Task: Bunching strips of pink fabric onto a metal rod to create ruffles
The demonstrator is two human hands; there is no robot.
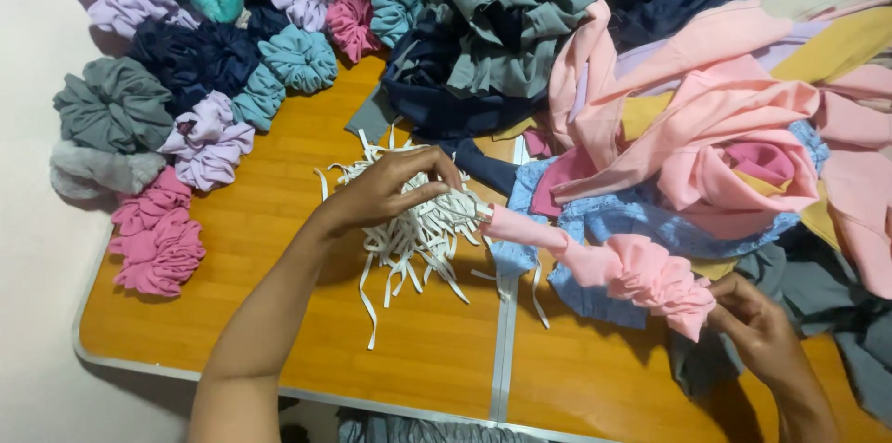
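A pink fabric tube (621, 267), partly gathered into ruffles, stretches across the wooden table (279, 313). My right hand (754, 324) pinches its ruffled lower end. My left hand (390, 188) grips the other end of the tube, where a white elastic strip comes out, just above a loose pile of white elastic strips (413, 234).
Finished scrunchies (200, 141) in pink, lilac, teal, grey and navy lie along the table's left and back. A heap of pink, yellow, blue and navy cloth (706, 118) covers the right side. A metal seam (506, 332) divides the tabletop.
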